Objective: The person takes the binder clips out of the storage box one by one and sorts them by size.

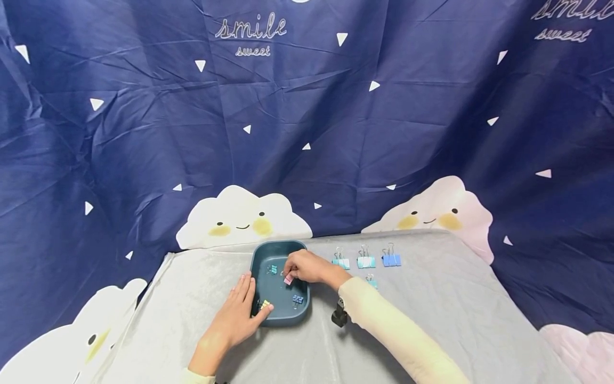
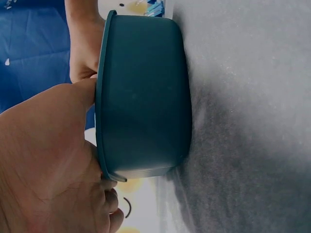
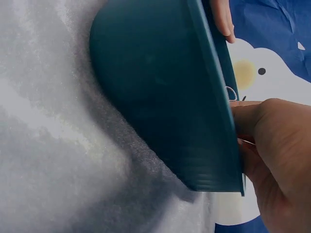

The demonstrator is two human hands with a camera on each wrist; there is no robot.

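Right hand [image 1: 307, 266] reaches over the box [image 1: 280, 321], thumb and fingers pinching the pink clip [image 1: 288, 280] inside it. Left hand [image 1: 237, 312] lies flat along the box's rim, fingers straight, thumb spread over the near edge. Yellow clip [image 1: 265, 304] just beside that thumb, partly hidden. Teal clip [image 1: 272, 270] left of the right fingertips; blue clip [image 1: 298, 300] nearer me than they are. Beyond the right wrist, on grey cloth [image 1: 479, 309]: three large clips [image 1: 366, 262] in a row. Small clip [image 1: 371, 281] close by the right sleeve [image 1: 393, 325]. Blue curtain [image 1: 307, 106] behind everything.
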